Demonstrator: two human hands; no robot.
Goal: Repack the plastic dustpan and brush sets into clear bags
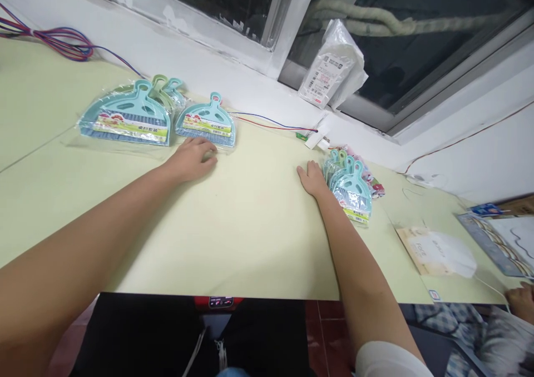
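My left hand (pixel 192 157) rests on the table with its fingers loosely curved and thumb apart, holding nothing. Just beyond its fingers lies a small light-blue dustpan and brush set (pixel 207 122) in clear wrapping; whether they touch I cannot tell. Left of that is a pile of wrapped sets, a larger blue dustpan (pixel 129 115) on top and a green one (pixel 161 90) behind. Flat on the table, with fingers somewhat apart, my right hand (pixel 312 179) is empty. Directly to its right stands a stack of small wrapped dustpan sets (pixel 352 185), partly behind my wrist.
A white plastic package (pixel 327 71) leans on the window ledge. Coiled red and blue wires (pixel 69 43) lie at the back left. Patterned cloth (pixel 375 185) sits behind the right stack. Farther right are a paper packet (pixel 434 252) and another person's hand (pixel 520 302).
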